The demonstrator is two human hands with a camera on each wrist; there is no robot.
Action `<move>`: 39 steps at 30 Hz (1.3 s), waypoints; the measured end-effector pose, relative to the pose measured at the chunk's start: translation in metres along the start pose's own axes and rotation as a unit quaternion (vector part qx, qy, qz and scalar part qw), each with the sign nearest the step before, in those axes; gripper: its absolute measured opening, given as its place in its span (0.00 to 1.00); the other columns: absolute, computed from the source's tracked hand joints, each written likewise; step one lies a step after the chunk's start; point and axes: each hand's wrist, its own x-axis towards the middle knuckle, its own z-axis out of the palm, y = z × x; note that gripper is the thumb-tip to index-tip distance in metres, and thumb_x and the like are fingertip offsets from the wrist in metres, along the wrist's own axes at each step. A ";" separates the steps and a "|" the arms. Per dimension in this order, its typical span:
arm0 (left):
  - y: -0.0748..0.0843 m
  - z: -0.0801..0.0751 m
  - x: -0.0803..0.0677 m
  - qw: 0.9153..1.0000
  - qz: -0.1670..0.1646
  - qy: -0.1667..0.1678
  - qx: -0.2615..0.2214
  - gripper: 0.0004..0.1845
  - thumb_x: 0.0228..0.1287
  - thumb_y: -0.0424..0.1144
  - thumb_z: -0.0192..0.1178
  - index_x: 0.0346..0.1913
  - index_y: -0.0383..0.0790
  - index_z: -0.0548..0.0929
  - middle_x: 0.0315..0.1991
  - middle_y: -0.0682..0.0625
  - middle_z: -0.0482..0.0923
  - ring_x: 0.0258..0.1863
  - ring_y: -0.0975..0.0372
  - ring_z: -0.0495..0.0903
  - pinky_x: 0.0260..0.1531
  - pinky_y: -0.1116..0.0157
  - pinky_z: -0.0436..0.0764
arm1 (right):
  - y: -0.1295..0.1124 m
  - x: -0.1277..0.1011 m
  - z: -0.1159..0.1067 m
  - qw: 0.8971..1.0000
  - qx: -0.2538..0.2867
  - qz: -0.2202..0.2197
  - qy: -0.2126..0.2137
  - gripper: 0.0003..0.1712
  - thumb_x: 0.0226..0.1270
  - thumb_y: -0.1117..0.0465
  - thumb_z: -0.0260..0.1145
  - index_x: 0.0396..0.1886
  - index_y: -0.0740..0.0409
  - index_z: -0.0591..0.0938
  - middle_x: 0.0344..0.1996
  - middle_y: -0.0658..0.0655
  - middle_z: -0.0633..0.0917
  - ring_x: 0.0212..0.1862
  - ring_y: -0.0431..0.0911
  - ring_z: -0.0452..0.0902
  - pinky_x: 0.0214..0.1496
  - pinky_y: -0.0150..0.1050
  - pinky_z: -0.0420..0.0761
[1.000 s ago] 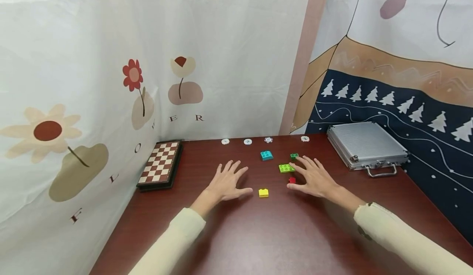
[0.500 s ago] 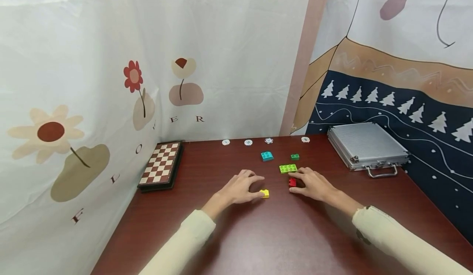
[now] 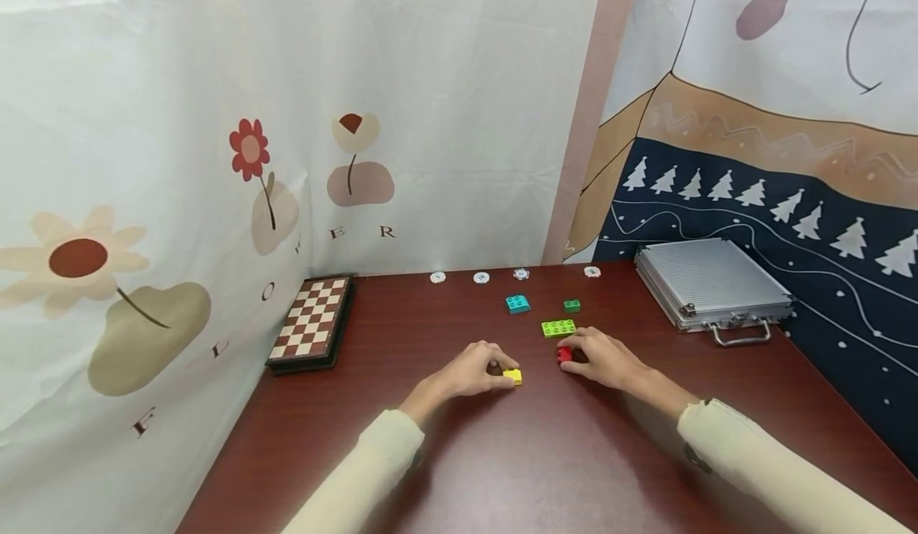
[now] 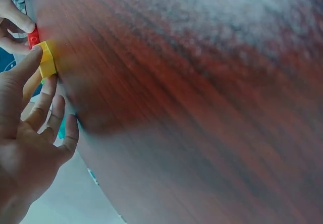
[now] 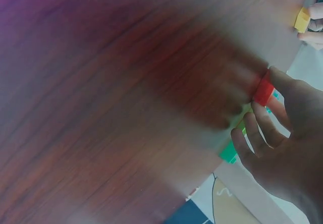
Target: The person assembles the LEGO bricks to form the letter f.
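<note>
Your left hand rests on the dark red surface with thumb and fingers curled in a pinch on the yellow brick, which sits flat on the surface near the middle. The left wrist view shows the thumb against one side of that brick and a fingertip on the other. Your right hand pinches the red brick just to the right of the yellow one, thumb on its near side and fingers bent over the top; the brick sits on the surface.

Just behind the red brick lies a lime green plate. Farther back are a teal brick and a small dark green brick, well apart from your hands. Four round chips line the back edge. A folded chessboard lies at the left, and a silver case at the right.
</note>
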 end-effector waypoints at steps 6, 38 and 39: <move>-0.001 0.001 0.002 0.998 -0.017 0.011 -0.057 0.17 0.62 0.41 0.76 0.53 0.44 0.91 0.39 0.58 0.82 0.42 0.62 0.77 0.41 0.70 0.77 | -0.003 0.003 0.001 1.000 0.004 0.002 -0.005 0.23 0.65 0.52 0.78 0.55 0.58 0.88 0.51 0.59 0.86 0.55 0.54 0.80 0.56 0.53 0.83; -0.001 0.007 0.015 0.996 -0.049 0.042 -0.057 0.27 0.47 0.52 0.84 0.49 0.47 0.88 0.35 0.57 0.82 0.35 0.67 0.78 0.39 0.70 0.78 | -0.023 0.020 -0.006 0.991 0.125 -0.049 0.015 0.20 0.61 0.58 0.81 0.51 0.56 0.86 0.47 0.53 0.88 0.48 0.46 0.84 0.54 0.49 0.85; -0.003 0.006 0.015 0.996 -0.046 0.040 -0.069 0.27 0.48 0.51 0.84 0.51 0.46 0.89 0.38 0.57 0.84 0.37 0.66 0.79 0.41 0.69 0.78 | -0.024 0.020 -0.006 0.990 0.126 -0.055 0.013 0.20 0.61 0.58 0.81 0.51 0.56 0.86 0.47 0.53 0.88 0.47 0.46 0.84 0.54 0.48 0.85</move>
